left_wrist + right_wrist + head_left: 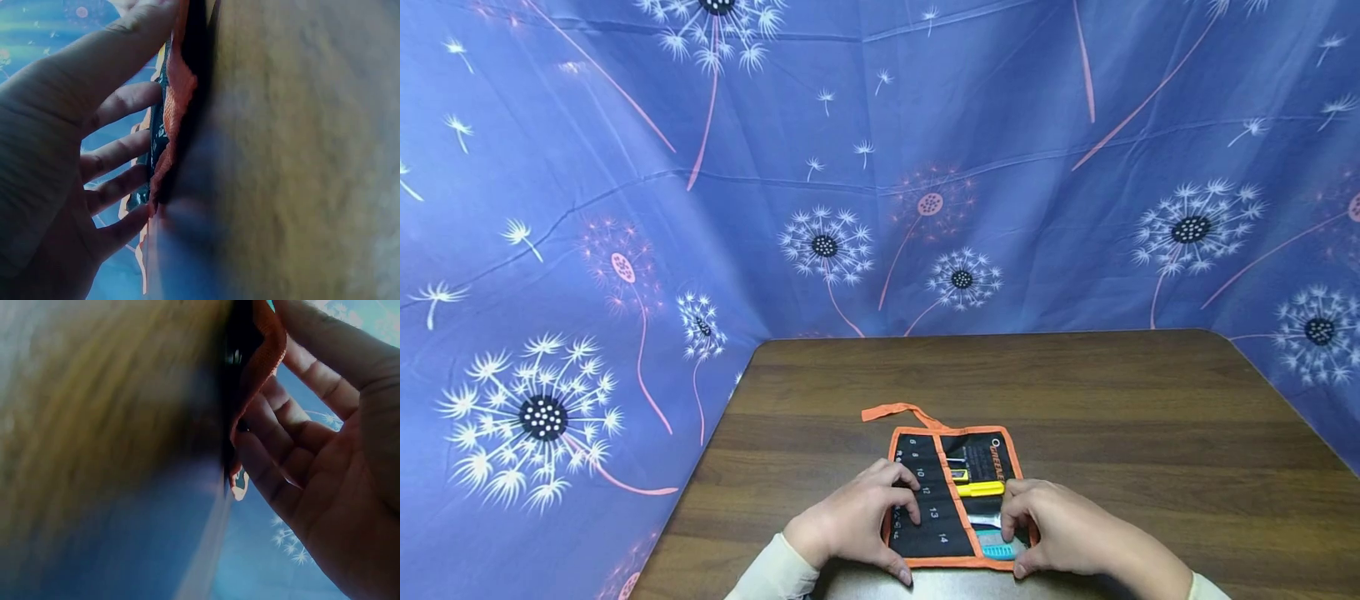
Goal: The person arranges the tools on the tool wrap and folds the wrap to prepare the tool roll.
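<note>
A black tool roll [917, 542] with orange edging lies unfolded on the table, white numbers printed down its left panel. My left hand [868, 510] rests over its left side, fingers loosely bent on the fabric and thumb at the front edge. At the front right corner is my right hand [1048, 525], its bent fingertips touching beside a teal-handled tool [997, 545] and its thumb near the orange edging. Pockets on the right panel hold a yellow-handled tool [981, 489], a shiny metal tool [985, 520] and a small yellow-and-black piece [959, 475]. The hands partly cover both side edges.
An orange tie strap [891, 411] trails from the roll's far edge onto the brown wooden table [820, 375]. Blue cloth [880, 250] with a dandelion print hangs behind the table and along its left and right sides.
</note>
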Tool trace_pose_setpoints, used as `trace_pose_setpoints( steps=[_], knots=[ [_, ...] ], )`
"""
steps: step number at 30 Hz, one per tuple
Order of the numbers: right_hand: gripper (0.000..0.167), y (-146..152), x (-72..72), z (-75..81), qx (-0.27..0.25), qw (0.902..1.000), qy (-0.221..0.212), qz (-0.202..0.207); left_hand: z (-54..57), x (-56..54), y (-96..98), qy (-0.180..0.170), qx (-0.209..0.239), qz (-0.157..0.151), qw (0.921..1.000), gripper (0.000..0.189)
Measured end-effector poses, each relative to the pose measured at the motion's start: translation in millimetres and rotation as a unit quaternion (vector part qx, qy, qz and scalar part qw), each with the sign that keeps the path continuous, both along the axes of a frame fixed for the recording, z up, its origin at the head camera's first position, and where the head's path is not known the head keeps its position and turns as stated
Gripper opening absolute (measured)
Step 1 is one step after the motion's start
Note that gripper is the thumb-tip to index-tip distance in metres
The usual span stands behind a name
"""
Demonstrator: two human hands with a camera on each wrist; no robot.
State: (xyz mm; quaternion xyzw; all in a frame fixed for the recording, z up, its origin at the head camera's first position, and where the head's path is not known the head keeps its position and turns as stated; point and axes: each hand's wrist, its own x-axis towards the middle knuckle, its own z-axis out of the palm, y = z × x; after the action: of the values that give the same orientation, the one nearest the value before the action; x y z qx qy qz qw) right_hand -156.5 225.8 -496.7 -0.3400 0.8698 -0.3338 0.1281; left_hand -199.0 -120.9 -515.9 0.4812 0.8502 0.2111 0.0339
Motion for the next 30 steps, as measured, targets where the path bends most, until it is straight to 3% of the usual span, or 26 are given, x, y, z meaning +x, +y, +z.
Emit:
trace_pose_setpoints(
  steps=[4,7,13,16,22,30],
  knots=[
    [0.047,0.0,-1.4,1.3,0.043,0.999,-0.016,0.001,-0.4,2.1,1.0,0.004,-0.009,0.003,0.9999,0.055],
    [0.051,1.2,-1.2,0.1,0.044,0.999,-0.002,0.008,-0.2,2.2,1.0,0.001,-0.004,-0.002,1.0,0.046],
    [0.036,6.6,0.1,-2.4,-0.039,0.9972,0.051,0.039,6.1,1.1,-0.6,-0.007,0.014,-0.014,0.9998,0.021],
    [0.03,10.5,-1.4,-3.1,-0.072,0.9955,0.046,0.041,9.1,0.2,-0.6,-0.003,0.014,-0.014,0.9998,0.014],
    [0.022,15.6,-7.9,-5.7,-0.093,0.9956,0.009,-0.008,10.8,-5.8,1.3,0.014,0.036,0.006,0.9992,0.014],
    [0.013,12.5,-20.0,-6.2,-0.109,0.9911,0.005,-0.077,5.2,-18.6,4.3,-0.008,0.091,0.07,0.9933,0.005]
  ],
)
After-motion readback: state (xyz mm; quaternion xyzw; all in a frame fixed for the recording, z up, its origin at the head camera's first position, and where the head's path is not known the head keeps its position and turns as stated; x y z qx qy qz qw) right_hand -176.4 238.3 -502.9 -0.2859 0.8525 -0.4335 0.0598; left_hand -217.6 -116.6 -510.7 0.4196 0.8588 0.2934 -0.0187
